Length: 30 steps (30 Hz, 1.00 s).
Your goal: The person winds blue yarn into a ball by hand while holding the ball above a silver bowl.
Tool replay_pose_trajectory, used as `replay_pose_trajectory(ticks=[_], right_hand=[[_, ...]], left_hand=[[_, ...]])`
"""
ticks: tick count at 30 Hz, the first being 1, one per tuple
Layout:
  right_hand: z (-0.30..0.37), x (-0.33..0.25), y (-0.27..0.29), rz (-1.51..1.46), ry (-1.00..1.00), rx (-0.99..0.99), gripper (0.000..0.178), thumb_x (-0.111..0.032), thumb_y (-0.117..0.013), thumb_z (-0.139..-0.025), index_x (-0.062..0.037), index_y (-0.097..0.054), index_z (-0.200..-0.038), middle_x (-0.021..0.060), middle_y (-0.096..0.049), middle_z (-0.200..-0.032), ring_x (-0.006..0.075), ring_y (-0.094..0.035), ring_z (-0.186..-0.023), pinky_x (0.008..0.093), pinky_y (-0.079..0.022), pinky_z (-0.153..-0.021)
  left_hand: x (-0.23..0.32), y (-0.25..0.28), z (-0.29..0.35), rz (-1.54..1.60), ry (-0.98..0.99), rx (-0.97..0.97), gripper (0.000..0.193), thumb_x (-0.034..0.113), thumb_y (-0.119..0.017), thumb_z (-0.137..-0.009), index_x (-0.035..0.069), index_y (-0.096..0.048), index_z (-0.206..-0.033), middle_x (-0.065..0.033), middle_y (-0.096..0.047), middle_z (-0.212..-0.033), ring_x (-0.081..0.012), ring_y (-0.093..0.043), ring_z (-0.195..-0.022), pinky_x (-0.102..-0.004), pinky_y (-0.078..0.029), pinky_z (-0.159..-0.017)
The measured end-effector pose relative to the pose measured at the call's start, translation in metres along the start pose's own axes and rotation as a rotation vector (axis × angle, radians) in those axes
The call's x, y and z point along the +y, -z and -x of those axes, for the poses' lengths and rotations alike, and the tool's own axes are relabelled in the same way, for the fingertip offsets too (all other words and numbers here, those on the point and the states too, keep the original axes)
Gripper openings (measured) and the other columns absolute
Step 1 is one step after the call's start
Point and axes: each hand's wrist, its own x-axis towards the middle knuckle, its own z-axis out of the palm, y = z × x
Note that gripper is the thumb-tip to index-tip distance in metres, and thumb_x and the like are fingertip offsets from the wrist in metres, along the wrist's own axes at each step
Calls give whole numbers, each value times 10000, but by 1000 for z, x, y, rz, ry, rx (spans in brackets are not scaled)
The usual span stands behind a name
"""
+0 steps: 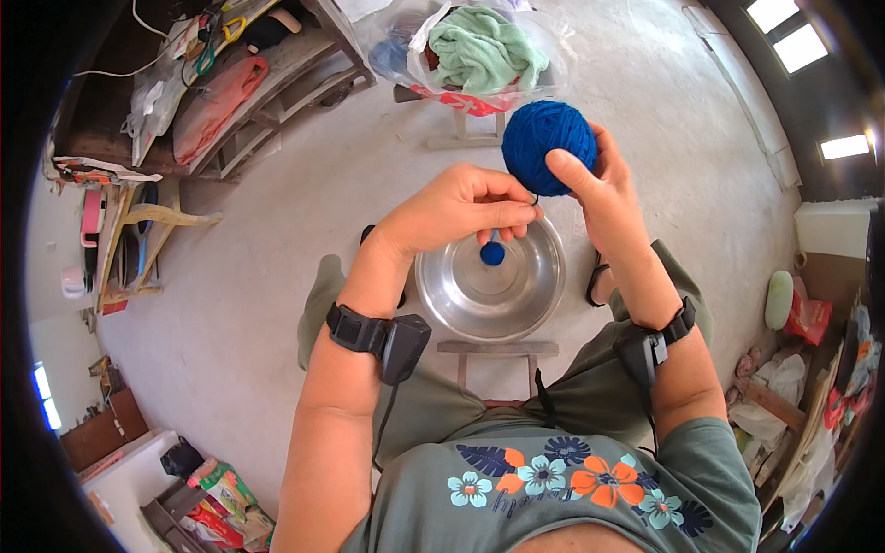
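Observation:
My right hand (pixel 604 189) holds a large ball of blue yarn (pixel 546 147), with the thumb across its near side and the fingers behind it. Just left of the ball, my left hand (pixel 470 210) is closed in a pinch on a strand of the blue yarn that runs from the ball's underside. Below those fingertips the strand leads to a much smaller blue ball (pixel 492 253), seen against a shiny metal basin (pixel 433 286). Whether the small ball hangs above the basin or rests in it, I cannot tell. The basin sits between my legs.
Beyond the basin, a stool carries a plastic bag (pixel 562 55) with a pale green cloth (pixel 484 46). A wooden shelf (pixel 277 83) with bags and scissors stands far left. At right are a green gourd (pixel 779 300) and a red bag (pixel 808 318). A wooden stool edge (pixel 498 348) shows near me.

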Motion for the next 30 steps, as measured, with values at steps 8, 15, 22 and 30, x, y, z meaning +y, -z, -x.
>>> replay_pose_trajectory(ticks=[8, 15, 22, 30], right_hand=[[5, -5, -4, 248, -3, -242, 782, -326, -864, -743, 29, -498, -1336, 140, -629, -1161, 200, -619, -1072, 345, -505, -944], [14, -21, -8, 76, -262, -542, 883, -435, -817, -709, -6, -474, -1399, 126, -605, -1258, 210, -584, -1173, 346, -426, -1048], [15, -20, -1, -243, -160, -529, 951, -394, -844, -702, -25, -381, -1446, 123, -543, -1331, 213, -547, -1226, 366, -411, -1075], [9, -11, 2, -341, -143, -382, 748, -262, -737, -865, -34, -359, -1469, 136, -490, -1401, 252, -513, -1280, 418, -458, -1045]], left_hand=[[10, 20, 20, 173, -258, -21, 136, 154, -712, -903, 20, -691, -915, -1, -654, -793, -53, -577, -700, -209, -459, -603], [8, 25, 18, -23, -243, 272, 134, 186, -735, -888, 57, -699, -904, 28, -637, -796, -56, -551, -710, -217, -443, -646], [-3, 22, 5, 10, -257, 347, 177, 228, -683, -946, 55, -703, -984, 47, -642, -840, -36, -554, -737, -205, -450, -678], [-20, 19, -13, 223, -260, 388, 208, 260, -619, -996, 68, -681, -1049, 45, -651, -865, -38, -594, -789, -213, -491, -740]])
